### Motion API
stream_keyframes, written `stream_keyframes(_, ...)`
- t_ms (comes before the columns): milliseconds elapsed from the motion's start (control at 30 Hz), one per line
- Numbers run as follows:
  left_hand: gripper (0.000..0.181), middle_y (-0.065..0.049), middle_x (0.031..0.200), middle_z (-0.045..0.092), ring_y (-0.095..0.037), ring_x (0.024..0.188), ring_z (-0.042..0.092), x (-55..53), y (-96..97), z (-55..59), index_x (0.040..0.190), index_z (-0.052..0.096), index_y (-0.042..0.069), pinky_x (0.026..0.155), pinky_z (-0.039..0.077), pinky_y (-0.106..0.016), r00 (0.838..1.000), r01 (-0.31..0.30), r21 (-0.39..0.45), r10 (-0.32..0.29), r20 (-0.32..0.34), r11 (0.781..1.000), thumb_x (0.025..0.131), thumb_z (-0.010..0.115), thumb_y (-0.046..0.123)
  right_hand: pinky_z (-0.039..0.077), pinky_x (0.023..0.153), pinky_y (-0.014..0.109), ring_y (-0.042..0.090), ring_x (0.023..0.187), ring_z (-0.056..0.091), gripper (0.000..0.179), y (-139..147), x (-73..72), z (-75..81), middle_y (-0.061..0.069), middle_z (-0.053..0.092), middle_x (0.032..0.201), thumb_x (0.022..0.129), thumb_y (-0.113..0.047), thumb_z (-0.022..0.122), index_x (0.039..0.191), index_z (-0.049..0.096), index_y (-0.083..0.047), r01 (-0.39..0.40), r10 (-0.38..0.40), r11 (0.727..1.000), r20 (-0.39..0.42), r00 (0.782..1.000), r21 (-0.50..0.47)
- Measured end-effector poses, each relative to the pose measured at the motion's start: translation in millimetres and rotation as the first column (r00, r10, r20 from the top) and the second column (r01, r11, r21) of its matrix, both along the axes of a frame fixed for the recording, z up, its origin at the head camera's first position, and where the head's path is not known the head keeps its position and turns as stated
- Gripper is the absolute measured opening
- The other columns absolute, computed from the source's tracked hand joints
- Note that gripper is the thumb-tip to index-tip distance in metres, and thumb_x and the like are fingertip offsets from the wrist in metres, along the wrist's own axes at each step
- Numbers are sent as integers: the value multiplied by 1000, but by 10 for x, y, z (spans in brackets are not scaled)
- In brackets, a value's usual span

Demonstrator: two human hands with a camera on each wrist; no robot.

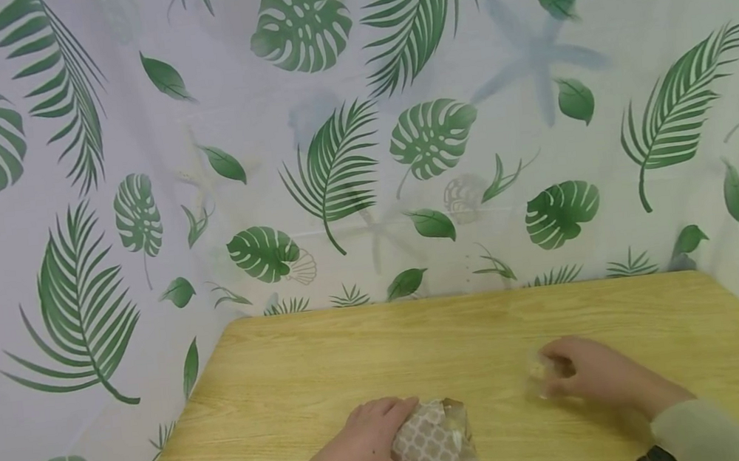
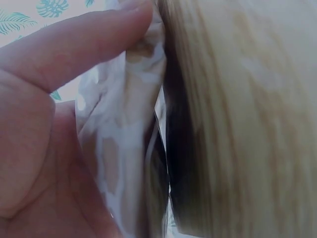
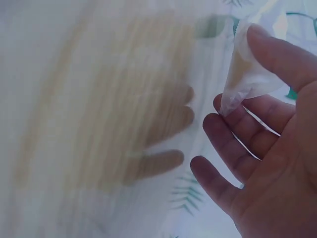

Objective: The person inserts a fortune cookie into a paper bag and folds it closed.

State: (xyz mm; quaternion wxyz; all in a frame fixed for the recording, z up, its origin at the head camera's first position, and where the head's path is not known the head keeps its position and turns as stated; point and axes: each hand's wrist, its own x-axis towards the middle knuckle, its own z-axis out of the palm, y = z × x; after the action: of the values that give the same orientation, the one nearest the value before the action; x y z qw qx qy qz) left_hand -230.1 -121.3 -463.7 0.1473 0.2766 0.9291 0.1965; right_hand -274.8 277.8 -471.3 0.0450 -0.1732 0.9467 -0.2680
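My left hand (image 1: pixel 366 446) grips a paper-like bag (image 1: pixel 433 443) with a beige and white lattice pattern at the table's near edge. In the left wrist view, the thumb lies across the crinkled side of the bag (image 2: pixel 119 148). To the right and farther back, my right hand (image 1: pixel 597 375) holds a small translucent plastic packet (image 1: pixel 537 372) above the table, blurred in the head view. The right wrist view shows this packet (image 3: pixel 242 74) pinched between thumb and fingers, with something pale yellow inside. Its contents are too unclear to name.
A light wood table (image 1: pixel 367 349) spreads under both hands, its far edge against a white curtain (image 1: pixel 372 260) printed with green leaves. The same sheeting stands along the left and right sides. A dark watch-like object (image 1: pixel 656 458) sits by the right sleeve (image 1: pixel 703 432).
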Motion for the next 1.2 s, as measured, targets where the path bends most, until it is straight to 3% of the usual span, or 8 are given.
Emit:
stream_keyframes(233,99,12,148,43,-17,138,38,-11,-6,10,154,41,33,114,33,-48,1000,-4,-8,4,18,1000,68,89,42,51,88,47,19,99,59,67,-183,137,30,-2,65,110,79,-49,83,126,66,-3,-42,42,999,3,999,-15)
stream_keyframes(467,99,11,149,42,-18,139,37,2,0,8,154,40,34,114,32,-49,1000,-4,-13,5,22,1000,68,88,41,50,94,50,21,104,60,66,-412,314,55,-3,64,111,80,-52,80,125,68,-5,-65,68,995,-35,997,78)
stream_keyframes(600,99,12,149,42,-19,139,37,-1,3,5,154,40,36,112,34,-49,999,-12,-10,12,31,1000,67,89,41,51,87,44,15,96,57,66,-553,402,79,-6,62,106,79,-57,79,124,70,-9,-58,64,993,-55,996,99)
stream_keyframes(767,99,11,150,42,-20,139,37,-1,7,-4,154,40,36,111,35,-50,1000,-12,-13,12,22,1000,67,89,42,51,77,37,10,86,53,58,-684,465,69,-8,59,99,79,-50,82,119,71,-9,-62,84,989,-158,984,137)
stream_keyframes(833,99,11,150,42,-20,140,37,2,10,-3,154,40,36,111,35,-50,1000,-12,-13,13,19,1000,68,89,42,52,78,38,10,88,53,56,-732,484,68,-8,59,99,78,-48,83,117,72,-10,-57,84,987,-184,979,148)
stream_keyframes(1000,100,10,151,41,-21,140,37,13,14,0,154,40,35,111,35,-51,1000,-10,-13,10,15,1000,68,89,42,53,84,42,13,93,55,55,-851,532,77,-6,59,101,77,-46,84,118,72,-10,-68,96,987,-190,977,147)
stream_keyframes(1200,99,10,152,41,-20,140,37,25,20,-16,155,39,34,112,35,-50,1000,0,-12,0,8,1000,69,88,42,51,74,34,8,86,50,52,-955,562,83,-10,57,97,77,-44,84,115,72,-12,-108,131,985,-183,974,131)
